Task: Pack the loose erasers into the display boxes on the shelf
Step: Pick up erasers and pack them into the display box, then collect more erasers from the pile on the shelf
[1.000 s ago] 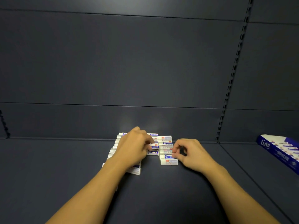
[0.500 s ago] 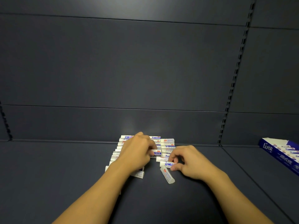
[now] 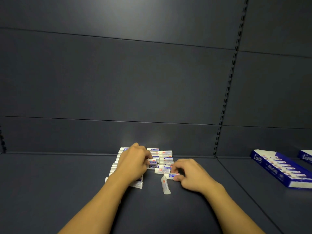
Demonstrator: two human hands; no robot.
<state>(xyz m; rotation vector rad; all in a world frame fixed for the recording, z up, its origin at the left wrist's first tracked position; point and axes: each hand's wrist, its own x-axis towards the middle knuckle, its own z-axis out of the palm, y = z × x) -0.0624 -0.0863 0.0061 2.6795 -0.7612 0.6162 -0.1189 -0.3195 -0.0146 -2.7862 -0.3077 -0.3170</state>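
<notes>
On the dark shelf [image 3: 50, 191], near the back wall, lies a bunch of loose erasers [image 3: 166, 157] in neat rows. Each one is a small white bar with a blue and red label. Most of them lie flat with their long side going left to right, one behind the other.

The left hand [image 3: 133, 163] rests on top of the left rows. Its fingers [image 3: 148, 157] are curled around one eraser in the middle of the bunch, but they hide a lot, so I cannot tell how many it is holding.

Just to the right of that, one eraser has turned the other way. This stray eraser [image 3: 165, 184] lies alone at the front of the pile, with its long side pointing from the back of the shelf toward the person and its far end touching the eraser held by the other hand.

The right hand [image 3: 192, 176] is just beside it. Its thumb and finger pinch the right end of the front eraser [image 3: 171, 176], which points left to right.

Well apart, at the far right, sits a blue display box [image 3: 280, 169] with a row of erasers already inside. It looks full or close to it. A second blue box [image 3: 306, 157] peeks in at the edge.

So I think the job is only partly done. The whole pile in the middle is not yet packed.
</notes>
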